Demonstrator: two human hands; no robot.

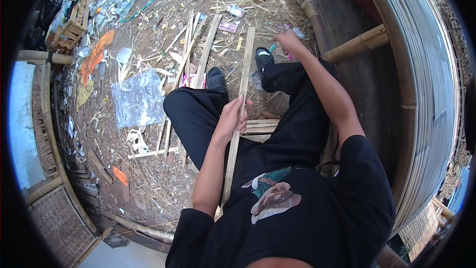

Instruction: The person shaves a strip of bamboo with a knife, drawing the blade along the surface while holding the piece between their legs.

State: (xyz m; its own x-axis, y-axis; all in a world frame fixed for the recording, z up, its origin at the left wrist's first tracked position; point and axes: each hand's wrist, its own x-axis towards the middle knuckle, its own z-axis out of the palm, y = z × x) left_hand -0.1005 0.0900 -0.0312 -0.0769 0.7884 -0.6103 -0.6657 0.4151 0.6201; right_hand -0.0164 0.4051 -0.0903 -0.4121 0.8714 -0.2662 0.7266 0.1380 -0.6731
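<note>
— Left hand (pixel 232 116)?
— Grip closed on bamboo slat (pixel 241 94) — slat runs from lap toward twelve o'clock.
— Right hand (pixel 287 42)?
— At one o'clock, reaching to ground litter (pixel 148 44); grip state cannot be told.

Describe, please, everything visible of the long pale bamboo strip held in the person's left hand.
The long pale bamboo strip is a flat, narrow, straight slat of light tan split bamboo. It runs from the littered ground by the black sandals down across the lap toward the torso. The left hand grips it around mid-length; its lower end passes beside that forearm.
</note>
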